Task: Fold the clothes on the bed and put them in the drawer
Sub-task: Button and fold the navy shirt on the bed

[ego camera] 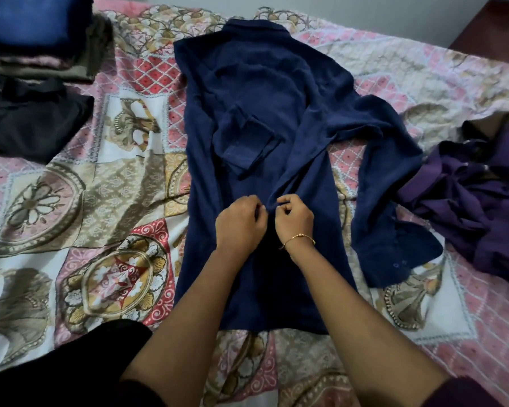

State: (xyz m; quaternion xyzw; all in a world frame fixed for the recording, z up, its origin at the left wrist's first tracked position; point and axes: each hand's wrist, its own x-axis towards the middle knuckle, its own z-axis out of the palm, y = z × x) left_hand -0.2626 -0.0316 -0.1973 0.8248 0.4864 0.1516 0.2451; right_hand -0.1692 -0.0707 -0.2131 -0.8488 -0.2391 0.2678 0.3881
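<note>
Fingers (256, 205) of my left hand (240, 223) curl and pinch a ridge of cloth at the middle of the navy shirt (247, 98), and my right hand (294, 217), with a gold bangle (299, 239) at its wrist, pinches the same ridge just beside it. From my head view, the shirt lies spread flat on the patterned bedspread (100, 186), collar far from me, one sleeve folded across its body and the other trailing off to my right. Crumpled purple clothes (476, 195) sit near that sleeve at the right. At the far left lie a folded black garment (33, 118) and, beyond it, a folded stack (39, 36) topped in blue.
</note>
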